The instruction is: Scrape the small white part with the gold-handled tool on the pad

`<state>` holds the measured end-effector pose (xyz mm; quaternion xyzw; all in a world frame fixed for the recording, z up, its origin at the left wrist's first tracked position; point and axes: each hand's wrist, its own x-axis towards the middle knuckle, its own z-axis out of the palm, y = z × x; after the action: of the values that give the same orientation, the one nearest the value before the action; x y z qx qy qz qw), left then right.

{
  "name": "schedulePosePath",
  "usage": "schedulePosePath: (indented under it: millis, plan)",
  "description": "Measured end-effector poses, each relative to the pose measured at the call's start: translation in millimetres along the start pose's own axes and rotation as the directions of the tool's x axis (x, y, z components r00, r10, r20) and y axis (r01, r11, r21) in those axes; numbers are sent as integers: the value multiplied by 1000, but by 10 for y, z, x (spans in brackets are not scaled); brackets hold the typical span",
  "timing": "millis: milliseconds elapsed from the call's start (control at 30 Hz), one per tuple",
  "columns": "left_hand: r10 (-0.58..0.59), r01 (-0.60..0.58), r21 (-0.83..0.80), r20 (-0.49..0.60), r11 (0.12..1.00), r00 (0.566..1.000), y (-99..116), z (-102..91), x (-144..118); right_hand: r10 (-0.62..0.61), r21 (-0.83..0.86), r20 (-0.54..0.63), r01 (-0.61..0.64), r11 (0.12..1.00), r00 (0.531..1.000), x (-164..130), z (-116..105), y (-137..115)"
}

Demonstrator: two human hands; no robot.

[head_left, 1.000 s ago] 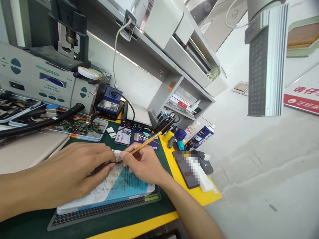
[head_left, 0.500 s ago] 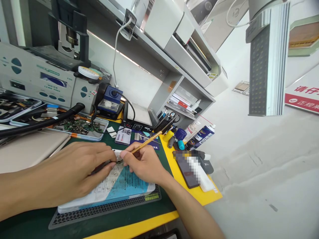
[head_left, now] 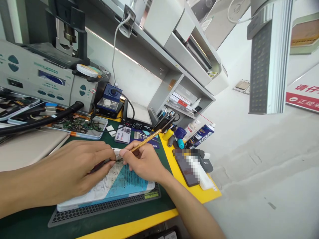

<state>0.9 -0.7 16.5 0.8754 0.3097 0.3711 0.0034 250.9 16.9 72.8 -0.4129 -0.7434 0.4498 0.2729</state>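
Observation:
My left hand (head_left: 82,166) is closed, thumb and fingers pinching a dark thin piece (head_left: 98,166) that the hand mostly hides. Close beside it, my right hand (head_left: 147,162) grips a slim gold-coloured pen-like tool (head_left: 147,141) in a pen hold. The tool's upper end slants up to the right, and its working tip is hidden by the fingers near the left fingertips. Both hands are over a stained white and blue box or pad (head_left: 124,187). That lies on a grey perforated mat (head_left: 104,207).
A tray of circuit boards (head_left: 99,132), a hot-air station (head_left: 50,78) and a black hose (head_left: 62,114) stand to the left. Behind are a card (head_left: 123,134) and a small heating plate (head_left: 139,114). Bottles (head_left: 200,136) and a dark phone-like slab (head_left: 185,171) sit at the right.
The view has shifted very slightly. Both hands keep nearly the same pose and hold, with the gold tool at almost the same slant.

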Motion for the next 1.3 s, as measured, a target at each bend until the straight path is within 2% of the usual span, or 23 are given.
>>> schedulePosePath:
  millis: [567, 900, 1300]
  plan:
    - [17, -17, 23, -5, 1000, 1000, -38, 23, -31, -18, 0, 15, 18, 1000, 1000, 5, -12, 30]
    - [14, -13, 19, -58, 1000, 998, 20, 6, 36, -9, -28, 7, 9, 1000, 1000, -9, -10, 3]
    - [-43, 43, 6, 77, 999, 996, -71, -6, -61, 6, -60, -9, -7, 998, 1000, -28, 10, -40]
